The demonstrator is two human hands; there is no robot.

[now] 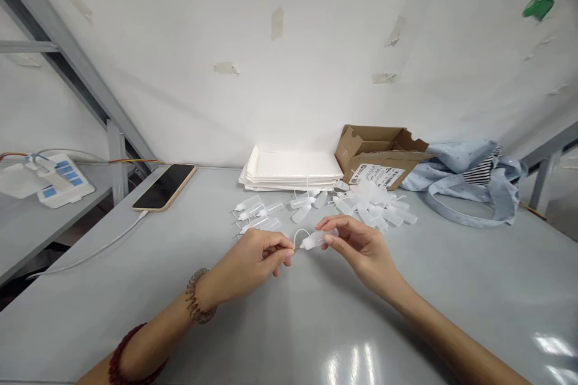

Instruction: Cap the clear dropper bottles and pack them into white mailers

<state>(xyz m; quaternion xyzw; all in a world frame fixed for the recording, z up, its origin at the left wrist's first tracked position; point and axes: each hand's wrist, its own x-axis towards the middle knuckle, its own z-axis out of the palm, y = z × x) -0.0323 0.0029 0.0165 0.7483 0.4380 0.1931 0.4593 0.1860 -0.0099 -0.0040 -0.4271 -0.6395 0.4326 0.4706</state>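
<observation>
Above the table's middle, my right hand (361, 246) holds a small translucent needle-tip squeeze bottle (313, 240) by its body, between thumb and fingers. The bottle lies nearly sideways, its thin tip pointing left. A white cap strap arches from its neck down to my left hand (262, 255), whose thumb and forefinger are pinched at the tip. The cap there is mostly hidden by the fingers. Just behind my left hand lie several similar bottles (257, 210) in a loose group. Behind my right hand is a larger pile of translucent bottles (372, 201).
A stack of white padded envelopes (293, 169) lies against the wall. To its right stands an open cardboard box (383, 153), with a light blue cloth (469, 183) beside it. A phone (165, 187) with a white cable (103, 246) is on the left, near a power strip (67, 177).
</observation>
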